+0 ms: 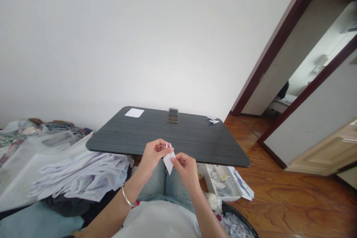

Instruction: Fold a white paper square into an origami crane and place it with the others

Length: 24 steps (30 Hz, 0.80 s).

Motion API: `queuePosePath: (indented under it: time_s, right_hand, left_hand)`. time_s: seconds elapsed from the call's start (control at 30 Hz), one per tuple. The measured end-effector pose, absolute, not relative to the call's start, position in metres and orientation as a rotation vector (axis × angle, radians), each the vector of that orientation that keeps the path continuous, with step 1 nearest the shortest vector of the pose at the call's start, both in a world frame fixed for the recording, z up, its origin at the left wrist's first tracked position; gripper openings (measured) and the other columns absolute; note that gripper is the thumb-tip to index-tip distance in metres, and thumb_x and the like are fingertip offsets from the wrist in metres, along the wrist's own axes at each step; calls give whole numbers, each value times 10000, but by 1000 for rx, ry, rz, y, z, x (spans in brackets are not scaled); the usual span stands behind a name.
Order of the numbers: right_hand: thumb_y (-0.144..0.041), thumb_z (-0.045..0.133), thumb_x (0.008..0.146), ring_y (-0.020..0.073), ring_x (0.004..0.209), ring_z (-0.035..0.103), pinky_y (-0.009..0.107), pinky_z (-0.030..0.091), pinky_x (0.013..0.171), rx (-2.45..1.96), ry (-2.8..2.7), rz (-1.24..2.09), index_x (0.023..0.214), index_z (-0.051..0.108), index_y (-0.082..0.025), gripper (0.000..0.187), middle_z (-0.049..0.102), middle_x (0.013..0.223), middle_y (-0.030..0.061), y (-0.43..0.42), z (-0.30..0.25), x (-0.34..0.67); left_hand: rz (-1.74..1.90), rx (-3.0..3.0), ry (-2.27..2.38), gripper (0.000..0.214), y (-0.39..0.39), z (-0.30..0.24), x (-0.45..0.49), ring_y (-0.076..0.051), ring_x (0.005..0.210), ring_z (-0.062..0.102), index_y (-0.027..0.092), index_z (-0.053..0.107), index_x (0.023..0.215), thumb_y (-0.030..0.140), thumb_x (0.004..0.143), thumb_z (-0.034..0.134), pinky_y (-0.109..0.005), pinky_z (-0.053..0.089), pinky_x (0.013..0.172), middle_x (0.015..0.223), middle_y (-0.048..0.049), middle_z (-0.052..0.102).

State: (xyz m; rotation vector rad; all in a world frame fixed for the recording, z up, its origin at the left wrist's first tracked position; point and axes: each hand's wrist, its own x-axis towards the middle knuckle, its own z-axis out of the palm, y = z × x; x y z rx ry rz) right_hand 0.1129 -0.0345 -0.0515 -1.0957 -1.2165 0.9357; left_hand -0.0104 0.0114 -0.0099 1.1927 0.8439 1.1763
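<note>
- Folded white paper (169, 160): being held in the air just short of the table's near edge, above the person's lap. Two small points are sticking up and a longer point is hanging down.
- Left hand (153, 153): thumb and fingers are pinching together on the paper's upper left side.
- Right hand (186, 167): fingertips are clamping on the paper's right edge.
- Handling note: the crease is likely coming out cleaner with one hand anchoring and the other pressing along the edge. Working it against the table (195, 145) would probably be giving firmer backing.
- White sheet (134, 112): lying flat at the far left corner.
- Small dark object (173, 115): standing at the far edge, blurred, possibly a phone.
- Paper figures (213, 120): sitting at the far right corner, well apart from both hands.
- Heap of white sheets (80, 174): crowding the table's left edge, near the left forearm.
- Open box (223, 184): lying below the near right corner.
</note>
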Motion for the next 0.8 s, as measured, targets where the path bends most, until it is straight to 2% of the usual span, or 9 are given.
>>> queuePosePath:
  time_s: [0.13, 0.3, 0.43, 0.6, 0.8]
  right_hand:
    - [-354, 630, 748, 125, 518, 522, 235, 414, 533, -1098, -1215, 953, 616, 597, -155, 241, 582, 547, -11, -35, -51, 114]
    - [-361, 647, 728, 114, 477, 506, 231, 404, 503, -1037, -1192, 1000, 595, 590, -159, 249, 582, 518, -14, -33, -51, 118]
    - [-381, 642, 728, 118, 475, 512, 231, 397, 488, -1062, -1212, 963, 601, 598, -155, 263, 594, 513, -6, -31, -52, 120]
    - [-364, 618, 754, 129, 510, 531, 237, 403, 517, -1119, -1267, 871, 621, 610, -156, 247, 605, 546, 1, -33, -50, 120]
    - [-308, 596, 778, 134, 538, 538, 235, 414, 544, -1166, -1316, 796, 637, 621, -157, 208, 607, 570, -1, -36, -46, 118]
  left_hand:
    - [1190, 1218, 841, 229, 16, -8, -14, -84, 499, 514, 128, 626, 618, 237, 521, 804, -188, 391, 490, 525, 29, 575]
    - [1057, 1203, 722, 241, 21, -5, -24, -115, 584, 588, 123, 648, 727, 265, 579, 775, -229, 467, 584, 641, -18, 653]
    - [1117, 1220, 733, 214, 23, -5, -28, -111, 576, 586, 136, 603, 674, 250, 597, 767, -233, 479, 584, 622, 5, 637]
    - [1074, 1287, 728, 223, 22, -4, -25, -150, 700, 622, 124, 622, 671, 249, 574, 779, -261, 487, 651, 802, -64, 697]
    - [1077, 1297, 755, 199, 20, -3, -22, -135, 630, 597, 130, 634, 646, 289, 620, 749, -255, 455, 654, 654, -25, 676]
